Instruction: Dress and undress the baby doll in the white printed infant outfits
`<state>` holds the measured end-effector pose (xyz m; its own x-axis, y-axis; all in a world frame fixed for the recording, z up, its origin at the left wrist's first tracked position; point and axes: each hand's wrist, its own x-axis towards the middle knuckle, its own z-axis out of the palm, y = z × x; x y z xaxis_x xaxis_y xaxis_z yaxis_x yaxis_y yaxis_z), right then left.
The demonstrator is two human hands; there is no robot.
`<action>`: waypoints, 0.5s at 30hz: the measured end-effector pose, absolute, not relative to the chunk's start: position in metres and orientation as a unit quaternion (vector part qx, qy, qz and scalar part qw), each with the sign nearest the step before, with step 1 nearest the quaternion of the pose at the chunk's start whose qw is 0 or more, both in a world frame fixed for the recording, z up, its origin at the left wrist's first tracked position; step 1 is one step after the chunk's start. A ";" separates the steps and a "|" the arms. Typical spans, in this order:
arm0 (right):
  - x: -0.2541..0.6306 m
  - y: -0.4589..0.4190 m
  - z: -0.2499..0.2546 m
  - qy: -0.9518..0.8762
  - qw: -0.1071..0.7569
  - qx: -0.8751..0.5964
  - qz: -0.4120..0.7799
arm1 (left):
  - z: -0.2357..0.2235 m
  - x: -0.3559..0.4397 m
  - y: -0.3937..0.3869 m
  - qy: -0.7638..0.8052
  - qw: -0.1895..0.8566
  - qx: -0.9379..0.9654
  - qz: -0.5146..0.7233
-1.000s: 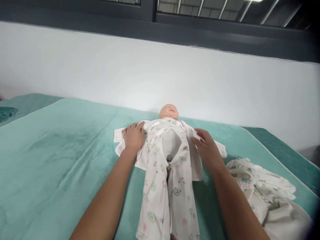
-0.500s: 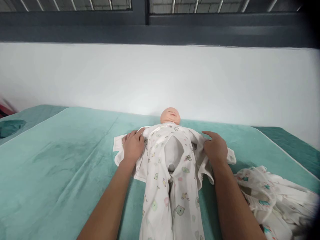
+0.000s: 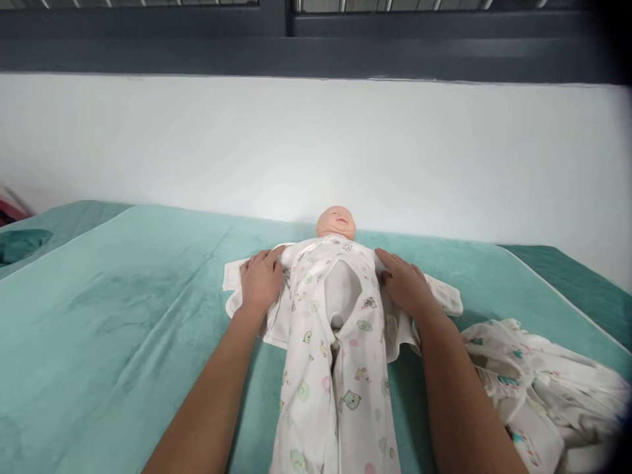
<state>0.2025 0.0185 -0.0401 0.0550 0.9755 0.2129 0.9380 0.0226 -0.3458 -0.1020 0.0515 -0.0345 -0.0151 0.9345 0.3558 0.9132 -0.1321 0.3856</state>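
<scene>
On the sheet (image 3: 123,375), our left hand (image 3: 261,280) and right hand (image 3: 405,284) touch the shirt (image 3: 278,324) (likely soft, light, best held by its near hem), though whether fingers grip we cannot tell.

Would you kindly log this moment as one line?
Left hand: touching white garment; right hand: touching its opposite side; doll: face up; patterned trousers: on doll; white bundle: right

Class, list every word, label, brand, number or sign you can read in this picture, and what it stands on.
No words, labels, brands or numbers can be read.
Patterned garment: small animal-like figures and coloured spots; no lettering can be made out.
White bundle at right: small teal and reddish marks, too blurred to tell whether they are letters or pictures.
</scene>
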 end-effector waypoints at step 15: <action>0.128 0.001 0.015 -0.706 0.446 -0.547 0.054 | -0.037 -0.106 0.052 0.694 0.046 0.639 0.328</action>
